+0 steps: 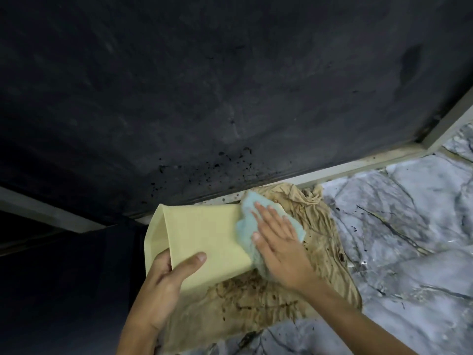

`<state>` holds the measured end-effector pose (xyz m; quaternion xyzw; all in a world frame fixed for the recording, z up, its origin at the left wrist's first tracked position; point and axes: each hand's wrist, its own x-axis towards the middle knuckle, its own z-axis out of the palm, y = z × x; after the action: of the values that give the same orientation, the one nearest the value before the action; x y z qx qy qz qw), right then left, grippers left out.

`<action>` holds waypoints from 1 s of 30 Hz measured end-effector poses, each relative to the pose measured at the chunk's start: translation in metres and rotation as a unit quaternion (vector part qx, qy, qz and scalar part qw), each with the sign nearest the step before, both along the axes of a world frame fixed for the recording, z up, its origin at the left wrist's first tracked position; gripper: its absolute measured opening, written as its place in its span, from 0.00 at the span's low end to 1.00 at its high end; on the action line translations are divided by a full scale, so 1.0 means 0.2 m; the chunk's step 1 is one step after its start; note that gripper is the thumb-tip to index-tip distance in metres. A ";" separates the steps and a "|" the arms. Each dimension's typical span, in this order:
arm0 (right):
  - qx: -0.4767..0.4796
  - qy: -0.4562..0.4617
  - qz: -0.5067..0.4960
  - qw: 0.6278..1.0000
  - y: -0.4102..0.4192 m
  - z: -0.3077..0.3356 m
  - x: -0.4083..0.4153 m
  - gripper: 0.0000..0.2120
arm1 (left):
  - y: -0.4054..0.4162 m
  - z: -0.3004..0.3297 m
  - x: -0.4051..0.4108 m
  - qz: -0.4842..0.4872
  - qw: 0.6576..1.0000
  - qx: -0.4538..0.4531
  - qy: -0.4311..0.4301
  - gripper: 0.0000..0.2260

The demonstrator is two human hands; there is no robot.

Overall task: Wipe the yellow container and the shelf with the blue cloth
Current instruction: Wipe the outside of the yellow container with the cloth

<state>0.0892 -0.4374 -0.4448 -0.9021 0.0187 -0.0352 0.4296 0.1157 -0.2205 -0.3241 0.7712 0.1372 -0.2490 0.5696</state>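
Observation:
The yellow container (204, 234) lies on its side, low in the head view, over a stained tan rag. My left hand (169, 275) grips its near corner, thumb on top and fingers tucked inside the open mouth. The blue cloth (245, 226) is spread against the container's right end. My right hand (279, 242) presses flat on that cloth, fingers together and stretched out. The dark shelf (204, 98) fills the upper part of the view, with black specks near its front edge.
A crumpled, brown-stained tan rag (294, 290) lies beneath the container on the grey marbled floor (409, 226). A pale frame strip (358, 165) runs along the shelf's front edge. Loose dark debris dots the floor and rag. A dark gap opens at the lower left.

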 end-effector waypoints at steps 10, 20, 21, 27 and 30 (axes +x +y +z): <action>0.083 0.015 0.058 0.995 0.25 0.31 0.07 0.23 | -0.02 -0.01 0.00 -0.017 1.000 -0.013 -0.007 0.25; -0.001 0.008 -0.036 0.999 0.04 0.03 0.05 0.24 | 0.02 0.01 -0.04 -0.019 0.999 -0.026 0.039 0.15; -0.003 0.026 -0.053 0.998 -0.01 -0.02 0.05 0.25 | 0.01 0.02 -0.03 -0.035 0.997 -0.029 0.056 0.15; 0.129 0.069 -0.092 0.985 -0.18 -0.13 0.08 0.29 | -0.08 0.18 0.13 -0.037 0.984 -0.083 0.152 0.30; 0.097 0.006 -0.045 0.994 -0.14 -0.14 0.01 0.28 | -0.08 0.21 0.27 0.034 0.982 -0.095 0.160 0.36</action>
<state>0.0909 -0.4649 -0.4725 -0.8548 0.0654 -0.0477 0.5127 0.1701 -0.2359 -0.2829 0.6586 0.2284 -0.3619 0.6189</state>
